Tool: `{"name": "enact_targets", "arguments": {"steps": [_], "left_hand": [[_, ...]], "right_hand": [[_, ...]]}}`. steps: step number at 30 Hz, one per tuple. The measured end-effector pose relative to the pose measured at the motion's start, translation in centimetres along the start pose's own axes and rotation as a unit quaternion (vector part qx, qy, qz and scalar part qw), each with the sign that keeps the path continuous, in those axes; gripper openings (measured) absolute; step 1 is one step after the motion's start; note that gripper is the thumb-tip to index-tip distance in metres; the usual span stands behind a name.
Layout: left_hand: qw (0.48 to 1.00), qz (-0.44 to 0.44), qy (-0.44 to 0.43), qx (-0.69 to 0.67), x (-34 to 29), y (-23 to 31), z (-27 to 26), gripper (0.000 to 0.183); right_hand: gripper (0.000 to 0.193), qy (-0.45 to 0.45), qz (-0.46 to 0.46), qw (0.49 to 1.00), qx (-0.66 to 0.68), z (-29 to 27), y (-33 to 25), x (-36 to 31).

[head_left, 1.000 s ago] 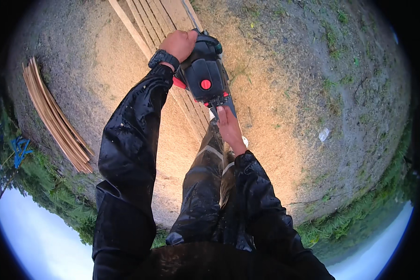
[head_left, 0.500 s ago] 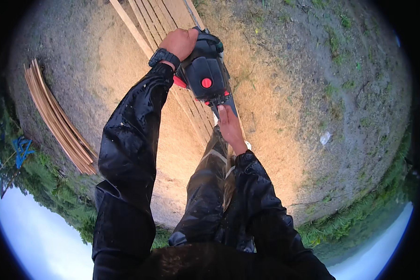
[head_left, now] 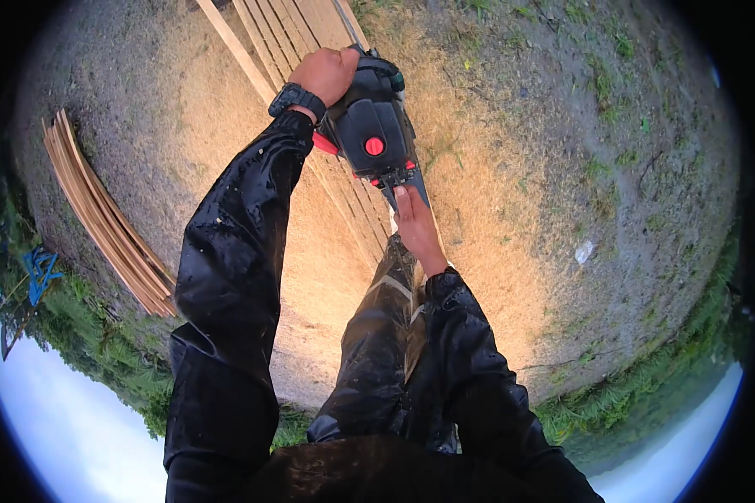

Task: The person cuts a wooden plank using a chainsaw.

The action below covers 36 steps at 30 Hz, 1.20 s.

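Note:
A black chainsaw [head_left: 369,126] with red parts is held in front of my legs, above long sawn wooden planks [head_left: 281,38]. My left hand [head_left: 325,77], with a dark watch at its wrist, is wrapped round the saw's front handle. At the near end my right hand [head_left: 417,222] grips the rear handle, its fingers partly hidden under the saw. The bar shows only in part beyond the body, along the right edge of the planks. From this view I cannot tell whether the chain touches the wood.
Pale sawdust [head_left: 495,268] covers the ground around the planks and my feet. A stack of long boards [head_left: 101,210] lies to the left. A small white scrap [head_left: 584,251] is on the ground at right. Green plants [head_left: 629,419] border the area.
The saw and both hands have shifted very slightly to the right. Both hands keep their grip on the handles.

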State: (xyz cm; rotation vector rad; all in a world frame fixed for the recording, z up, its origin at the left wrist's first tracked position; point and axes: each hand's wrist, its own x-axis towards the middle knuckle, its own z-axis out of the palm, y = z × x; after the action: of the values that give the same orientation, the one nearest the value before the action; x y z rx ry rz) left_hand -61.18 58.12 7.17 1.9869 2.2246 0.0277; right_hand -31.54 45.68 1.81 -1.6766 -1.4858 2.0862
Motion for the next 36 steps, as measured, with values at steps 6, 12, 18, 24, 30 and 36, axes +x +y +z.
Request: {"name": "enact_targets", "arguments": {"steps": [6,12,18,24,30,36], "left_hand": [[0.999,-0.035,-0.021,-0.011,0.5,-0.2,0.1,0.022],[0.999,-0.039,-0.018,-0.019,2.2,-0.9,-2.6,0.021],[1.000,0.015,0.023,0.010,4.2,-4.3,-1.5,0.015],[1.000,0.001,0.016,0.003,4.5,-4.6,-1.3,0.015],[1.000,0.009,0.020,-0.005,5.9,-6.9,-2.7,0.017],[1.000,0.001,0.019,0.001,7.0,-7.7,-3.1,0.019]], "right_hand": [[0.047,0.013,-0.036,0.999,-0.037,0.2,-0.4,0.5],[0.047,-0.002,-0.005,1.000,0.010,0.3,-3.2,1.5],[0.046,0.008,-0.051,0.999,-0.007,1.1,-4.7,3.7],[0.046,0.005,-0.031,0.999,-0.012,1.3,-5.3,3.7],[0.050,-0.009,-0.007,1.000,-0.020,1.9,-8.2,5.0],[0.050,0.005,-0.026,1.000,-0.001,2.8,-8.1,6.4]]}}
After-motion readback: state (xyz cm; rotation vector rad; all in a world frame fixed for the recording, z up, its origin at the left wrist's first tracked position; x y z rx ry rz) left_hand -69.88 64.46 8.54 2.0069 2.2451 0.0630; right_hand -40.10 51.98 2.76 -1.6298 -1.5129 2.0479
